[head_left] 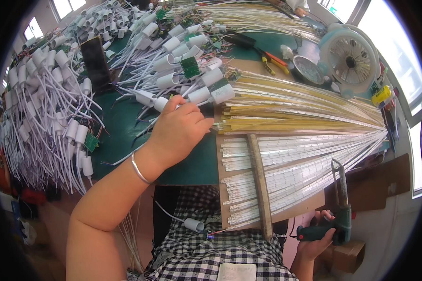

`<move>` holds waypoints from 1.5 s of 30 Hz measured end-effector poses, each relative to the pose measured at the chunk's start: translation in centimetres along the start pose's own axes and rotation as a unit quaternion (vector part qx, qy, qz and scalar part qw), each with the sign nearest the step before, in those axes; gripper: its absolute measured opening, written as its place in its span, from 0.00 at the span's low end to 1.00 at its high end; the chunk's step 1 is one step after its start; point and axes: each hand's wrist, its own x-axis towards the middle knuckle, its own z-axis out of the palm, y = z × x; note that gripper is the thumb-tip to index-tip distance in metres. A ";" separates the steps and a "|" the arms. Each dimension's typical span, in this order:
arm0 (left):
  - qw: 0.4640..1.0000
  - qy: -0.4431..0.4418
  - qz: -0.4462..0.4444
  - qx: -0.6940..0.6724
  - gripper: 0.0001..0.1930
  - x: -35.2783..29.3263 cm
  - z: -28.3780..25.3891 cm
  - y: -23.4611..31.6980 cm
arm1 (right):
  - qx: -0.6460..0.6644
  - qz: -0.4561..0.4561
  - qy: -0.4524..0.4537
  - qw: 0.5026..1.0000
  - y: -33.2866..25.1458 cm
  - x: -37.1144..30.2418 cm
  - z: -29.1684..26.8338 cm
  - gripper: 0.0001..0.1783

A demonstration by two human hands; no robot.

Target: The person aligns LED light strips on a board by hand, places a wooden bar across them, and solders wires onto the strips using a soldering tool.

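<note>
at the lower right of the frame the right hand [314, 239] is closed around a green soldering gun [335, 222]. mid-frame, the left hand [180, 131] pinches a white end cap [162, 103], which lies at its fingertips, just left of the yellow led strips [295, 110].

Bright daylight, heavy fisheye bend

We see windows [398, 51] blown out white at the upper right and upper left, soft shadows on the green table [122, 126], sharp focus mid-frame, straight edges curving toward a black rim at the frame's corners.
</note>
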 end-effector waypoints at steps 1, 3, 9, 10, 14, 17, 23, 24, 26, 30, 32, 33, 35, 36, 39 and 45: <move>0.999 -0.012 -0.012 -0.028 0.13 -0.4 0.0 -0.1 | -0.002 0.003 0.014 1.000 -0.1 -0.1 -0.1 0.25; 0.998 -0.025 -0.023 -0.055 0.11 -0.8 0.2 -0.3 | -0.008 0.010 0.005 1.000 -0.3 -0.2 -0.2 0.25; 0.999 -0.008 -0.015 -0.029 0.05 -0.6 1.0 -0.3 | -0.011 0.010 -0.029 0.999 -0.4 0.0 0.3 0.26; 0.999 -0.019 -0.019 -0.032 0.05 -0.5 0.8 -0.3 | -0.003 0.015 -0.036 0.999 -0.5 0.0 0.4 0.27; 0.997 -0.011 -0.034 -0.064 0.05 -1.2 -1.4 1.5 | -0.010 0.007 -0.014 1.000 -1.6 -0.5 0.5 0.28; 0.991 -0.036 0.007 -0.129 0.07 -3.0 -3.0 4.6 | -0.044 0.040 -0.049 0.997 -2.9 -1.2 0.8 0.33; 0.989 -0.034 0.048 -0.133 0.08 -4.7 -2.4 6.2 | -0.081 0.088 -0.063 0.991 -3.7 -2.4 2.0 0.41; 0.989 -0.031 0.048 -0.136 0.08 -4.8 -2.6 5.7 | -0.085 0.087 -0.075 0.990 -3.7 -2.5 2.1 0.41; 0.990 -0.073 0.090 -0.078 0.08 -4.7 -3.3 4.0 | -0.088 0.081 -0.087 0.989 -3.8 -2.7 2.2 0.41; 0.994 0.103 -0.008 0.035 0.09 -1.2 -5.0 -3.2 | -0.078 0.095 -0.070 0.990 -4.1 -3.1 2.5 0.41; 0.922 0.082 -0.318 -0.207 0.08 1.2 -6.4 -6.3 | -0.083 0.115 -0.064 0.988 -4.3 -3.0 2.6 0.40; 0.867 0.079 -0.427 -0.243 0.09 2.2 -7.6 -7.4 | -0.081 0.105 -0.064 0.989 -4.4 -2.9 2.6 0.40; 0.880 0.186 -0.355 -0.254 0.09 3.0 -10.1 -6.9 | -0.079 0.097 -0.059 0.990 -4.5 -2.7 2.6 0.39; 0.928 0.197 -0.272 -0.163 0.08 3.1 -11.6 -5.9 | -0.073 0.091 -0.058 0.992 -4.6 -2.6 2.6 0.39; 0.989 0.083 -0.028 0.116 0.05 0.9 -13.3 1.1 | -0.074 0.078 -0.058 0.993 -4.5 -2.6 2.3 0.39; 0.979 -0.062 0.160 -0.114 0.10 -3.7 -7.5 10.9 | -0.072 0.096 -0.066 0.991 -3.9 -3.3 2.1 0.40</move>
